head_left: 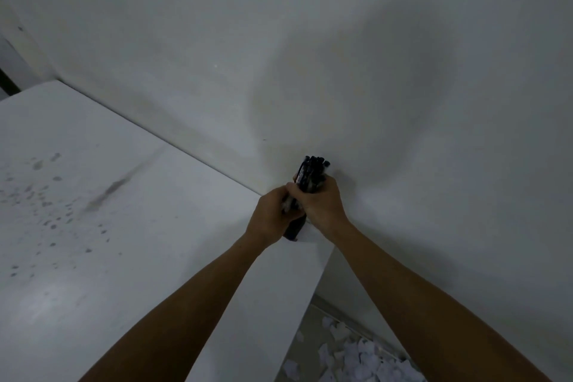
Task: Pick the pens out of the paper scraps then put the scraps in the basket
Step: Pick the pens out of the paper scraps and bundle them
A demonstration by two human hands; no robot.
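Near the centre of the frame, a little right and below the middle, we see both hands clasped around a bundle of dark pens. The left hand curls its fingers round the lower part of the bundle, and the right hand wraps the upper part just above it, the two hands touching. The pens stand nearly upright, their dark ends poking above the right hand against the pale wall. The bundle sits over the far corner of a white table, which fills the left and lower left of the frame and carries grey speckled marks toward the left edge. At the lower right, below the table's edge, white paper scraps lie piled on the floor beside the wall.
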